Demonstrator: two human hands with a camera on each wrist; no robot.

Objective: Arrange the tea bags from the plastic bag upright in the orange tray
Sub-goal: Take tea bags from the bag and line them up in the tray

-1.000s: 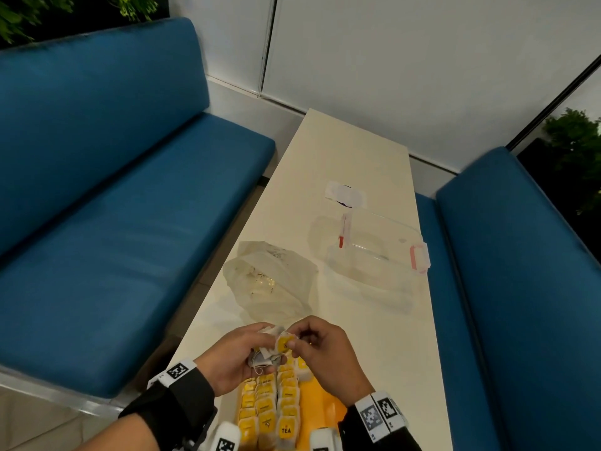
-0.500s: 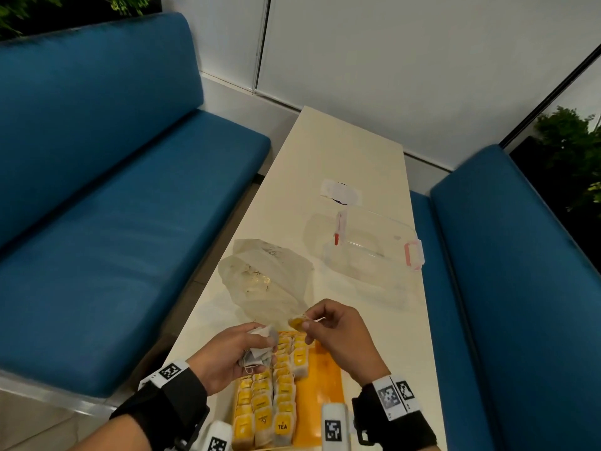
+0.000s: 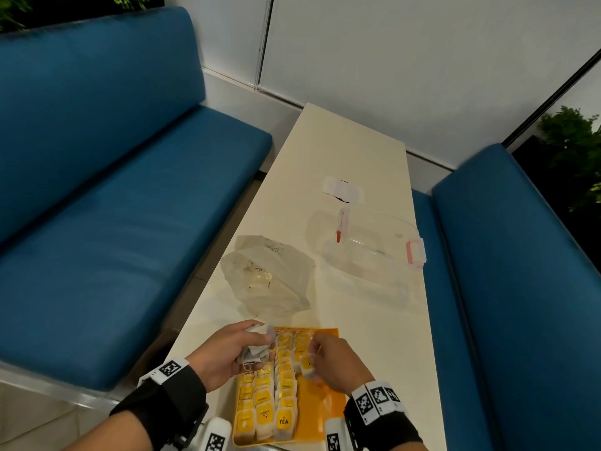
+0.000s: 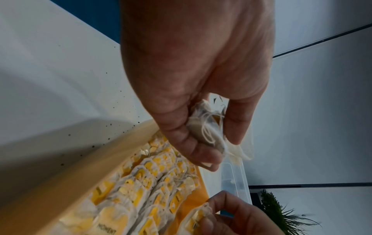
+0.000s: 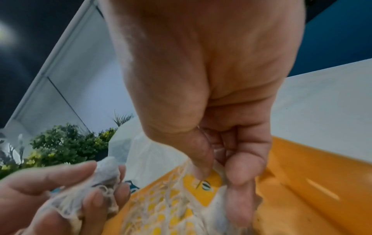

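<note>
The orange tray [image 3: 325, 405] lies at the table's near edge, with rows of yellow-tagged tea bags [image 3: 270, 385] standing in its left part. My left hand [image 3: 234, 349] hovers at the tray's left rim and grips a small bunch of tea bags [image 3: 257, 348] with tangled strings [image 4: 207, 132]. My right hand [image 3: 328, 359] is low over the tray and pinches one tea bag [image 3: 307, 369] by its yellow tag [image 5: 203, 184], at the right end of the rows. The clear plastic bag [image 3: 270, 275] lies crumpled just beyond the tray.
A clear plastic box [image 3: 367, 252] with pink clasps stands at the right of the cream table [image 3: 374, 353], a white label [image 3: 343, 189] behind it. Blue benches [image 3: 113, 222] flank the table on both sides. The tray's right half [image 5: 312, 182] is bare orange.
My right hand has pulled one tea bag away from the bunch in my left hand and lowered it into the tray. The left hand has stayed beside the tray with the rest.
</note>
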